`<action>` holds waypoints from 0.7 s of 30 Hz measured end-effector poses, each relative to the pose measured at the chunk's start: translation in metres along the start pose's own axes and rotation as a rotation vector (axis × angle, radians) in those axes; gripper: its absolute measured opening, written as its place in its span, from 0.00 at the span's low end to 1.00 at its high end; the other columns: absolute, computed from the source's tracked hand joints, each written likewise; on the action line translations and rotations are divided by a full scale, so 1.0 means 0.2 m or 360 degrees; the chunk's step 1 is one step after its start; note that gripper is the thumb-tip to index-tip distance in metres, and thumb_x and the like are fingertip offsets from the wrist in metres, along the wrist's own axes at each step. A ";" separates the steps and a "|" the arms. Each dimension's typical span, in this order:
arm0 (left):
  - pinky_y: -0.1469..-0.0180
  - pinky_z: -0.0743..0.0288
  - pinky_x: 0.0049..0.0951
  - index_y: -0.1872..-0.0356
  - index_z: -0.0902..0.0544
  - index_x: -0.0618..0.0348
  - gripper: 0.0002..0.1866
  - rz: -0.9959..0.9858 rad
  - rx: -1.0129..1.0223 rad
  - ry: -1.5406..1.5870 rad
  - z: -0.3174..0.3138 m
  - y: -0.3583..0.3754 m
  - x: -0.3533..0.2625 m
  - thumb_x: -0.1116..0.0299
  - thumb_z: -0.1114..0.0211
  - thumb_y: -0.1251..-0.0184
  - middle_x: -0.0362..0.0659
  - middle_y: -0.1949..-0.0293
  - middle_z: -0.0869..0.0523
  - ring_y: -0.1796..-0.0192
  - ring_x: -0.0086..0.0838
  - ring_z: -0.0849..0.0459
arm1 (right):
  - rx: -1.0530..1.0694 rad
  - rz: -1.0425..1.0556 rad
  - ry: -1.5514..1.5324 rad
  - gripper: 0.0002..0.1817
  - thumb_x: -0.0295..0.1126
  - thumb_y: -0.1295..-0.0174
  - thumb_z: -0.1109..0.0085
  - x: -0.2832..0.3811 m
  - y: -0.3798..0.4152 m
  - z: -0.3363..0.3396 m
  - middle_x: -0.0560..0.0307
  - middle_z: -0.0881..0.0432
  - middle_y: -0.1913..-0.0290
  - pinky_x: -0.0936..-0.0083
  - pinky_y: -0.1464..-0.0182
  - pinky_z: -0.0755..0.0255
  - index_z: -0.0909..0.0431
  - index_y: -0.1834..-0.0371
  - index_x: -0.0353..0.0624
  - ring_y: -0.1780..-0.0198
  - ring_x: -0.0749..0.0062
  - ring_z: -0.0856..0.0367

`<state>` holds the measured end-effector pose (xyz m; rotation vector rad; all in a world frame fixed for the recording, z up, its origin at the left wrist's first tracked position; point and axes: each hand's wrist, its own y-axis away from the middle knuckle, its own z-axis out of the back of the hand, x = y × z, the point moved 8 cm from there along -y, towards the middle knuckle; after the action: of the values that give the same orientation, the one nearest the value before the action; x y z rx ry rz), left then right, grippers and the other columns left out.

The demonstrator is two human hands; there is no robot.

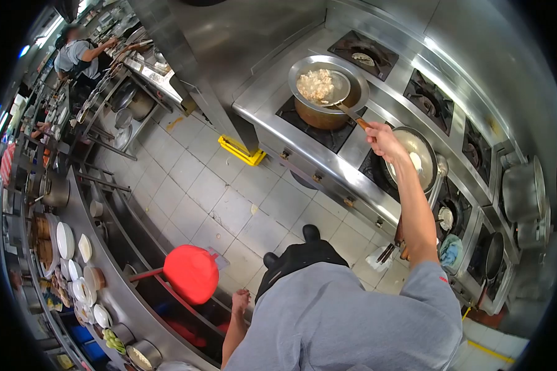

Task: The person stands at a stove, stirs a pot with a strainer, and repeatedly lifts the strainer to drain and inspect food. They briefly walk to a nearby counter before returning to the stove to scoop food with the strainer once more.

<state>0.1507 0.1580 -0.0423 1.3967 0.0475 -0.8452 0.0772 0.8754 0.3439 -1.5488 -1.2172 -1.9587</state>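
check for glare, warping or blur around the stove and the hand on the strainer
Head view: wide-angle distortion bows the steel counter, with dark corners; head view: bright glare streaks the stove; head view: right hand and wooden-handled strainer look fairly sharp, the distant co-worker softer.

Here's the strainer [340,89], round and metallic, over the mouth of the wide-rimmed pot [323,117], loaded with pale, lumpy food [315,85] heaped to one side; its brown handle [361,122] slants out past the pot's rim, contact there hard to call.
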 end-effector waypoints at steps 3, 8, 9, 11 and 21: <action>0.74 0.28 0.24 0.62 0.21 0.64 0.08 -0.0029 -0.0025 -0.0116 0.02 -0.02 -0.05 0.75 0.42 0.41 0.41 0.71 0.19 0.72 0.24 0.21 | -0.0043 0.0056 -0.0033 0.06 0.29 0.37 0.52 -0.05 0.02 0.01 0.67 0.34 0.80 0.85 0.88 0.56 0.31 0.59 0.41 0.87 0.88 0.47; 0.74 0.28 0.23 0.61 0.21 0.64 0.09 -0.0065 -0.0012 -0.0145 0.00 -0.02 -0.09 0.74 0.41 0.42 0.42 0.71 0.19 0.72 0.24 0.21 | -0.0170 0.0177 0.0088 0.09 0.30 0.36 0.52 -0.06 0.07 0.00 0.66 0.32 0.80 0.83 0.84 0.49 0.28 0.56 0.39 0.84 0.84 0.40; 0.74 0.28 0.23 0.60 0.21 0.64 0.09 -0.0070 -0.0010 -0.0151 -0.01 -0.01 -0.09 0.74 0.41 0.42 0.42 0.71 0.19 0.72 0.24 0.21 | -0.0212 0.0220 0.0146 0.11 0.31 0.36 0.52 -0.07 0.07 0.00 0.65 0.31 0.80 0.82 0.82 0.45 0.28 0.54 0.38 0.83 0.82 0.37; 0.74 0.28 0.23 0.61 0.22 0.64 0.09 -0.0065 0.0008 -0.0161 -0.02 -0.01 -0.08 0.75 0.41 0.42 0.42 0.70 0.19 0.72 0.24 0.21 | -0.0339 0.0323 0.0340 0.13 0.31 0.37 0.51 -0.10 0.05 0.02 0.62 0.28 0.79 0.78 0.77 0.39 0.27 0.52 0.37 0.80 0.79 0.32; 0.74 0.28 0.24 0.62 0.21 0.63 0.08 -0.0044 0.0053 -0.0143 -0.05 -0.01 0.03 0.75 0.42 0.43 0.41 0.71 0.20 0.73 0.24 0.21 | -0.0754 0.0625 0.1091 0.18 0.30 0.40 0.50 0.08 0.22 -0.11 0.35 0.20 0.66 0.59 0.56 0.30 0.28 0.47 0.36 0.60 0.43 0.21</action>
<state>0.1570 0.1643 -0.0495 1.3903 -0.0162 -0.9347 0.0906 0.8362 0.3756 -1.0160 -0.1686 -2.2892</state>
